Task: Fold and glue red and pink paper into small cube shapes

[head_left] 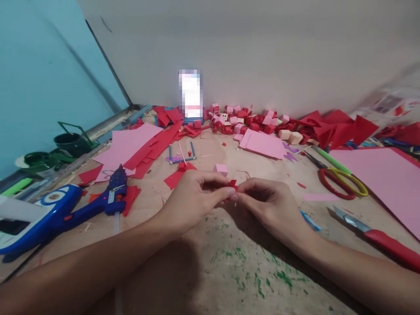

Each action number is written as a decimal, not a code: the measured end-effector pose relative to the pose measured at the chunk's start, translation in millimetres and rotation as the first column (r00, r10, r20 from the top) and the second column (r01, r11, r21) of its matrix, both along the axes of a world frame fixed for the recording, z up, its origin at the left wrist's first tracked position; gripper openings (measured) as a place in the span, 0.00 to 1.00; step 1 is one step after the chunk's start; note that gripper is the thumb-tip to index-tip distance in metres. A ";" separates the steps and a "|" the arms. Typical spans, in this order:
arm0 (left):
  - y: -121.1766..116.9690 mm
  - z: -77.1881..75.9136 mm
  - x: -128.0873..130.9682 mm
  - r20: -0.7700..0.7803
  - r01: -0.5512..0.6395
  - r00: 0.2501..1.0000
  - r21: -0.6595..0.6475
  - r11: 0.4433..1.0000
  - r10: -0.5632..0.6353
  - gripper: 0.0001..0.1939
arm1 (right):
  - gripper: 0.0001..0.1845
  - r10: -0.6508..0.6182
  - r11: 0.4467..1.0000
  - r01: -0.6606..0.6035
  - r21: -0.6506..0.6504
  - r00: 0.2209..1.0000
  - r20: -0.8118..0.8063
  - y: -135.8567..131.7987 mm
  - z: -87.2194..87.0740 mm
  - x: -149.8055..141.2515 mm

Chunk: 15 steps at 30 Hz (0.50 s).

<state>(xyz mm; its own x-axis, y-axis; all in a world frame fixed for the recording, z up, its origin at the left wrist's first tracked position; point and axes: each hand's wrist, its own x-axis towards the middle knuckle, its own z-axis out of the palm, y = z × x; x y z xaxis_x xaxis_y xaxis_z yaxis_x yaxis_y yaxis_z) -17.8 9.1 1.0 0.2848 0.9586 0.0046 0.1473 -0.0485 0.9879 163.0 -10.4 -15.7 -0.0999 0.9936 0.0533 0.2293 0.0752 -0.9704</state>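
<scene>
Between my two hands, just above the table's middle, is a small folded red paper piece. My left hand pinches it between thumb and fingers. From the other side, my right hand has thumb and index fingertip pressed together at the paper's right edge. Most of the piece is hidden by the fingers. Just behind them sits a small pink paper box. Further left, a red paper square lies flat near a tiny red cube and a blue stick frame.
A blue hot glue gun rests at left. At right lie scissors, a red utility knife and pink sheets. Several small paper cubes pile along the wall beside a lit phone. Pink cards are stacked before them.
</scene>
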 end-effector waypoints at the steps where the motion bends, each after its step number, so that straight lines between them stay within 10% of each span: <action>1: 0.9 0.4 0.0 0.005 0.009 1.000 0.001 1.000 -0.009 0.03 | 0.11 0.006 1.000 -0.006 0.005 1.000 0.012 0.8 -0.1 0.2; 15: 4.8 -3.4 -2.1 0.037 0.004 0.999 0.004 1.000 -0.004 0.06 | 0.13 0.085 0.996 -0.085 -0.001 0.995 0.056 2.4 0.4 1.9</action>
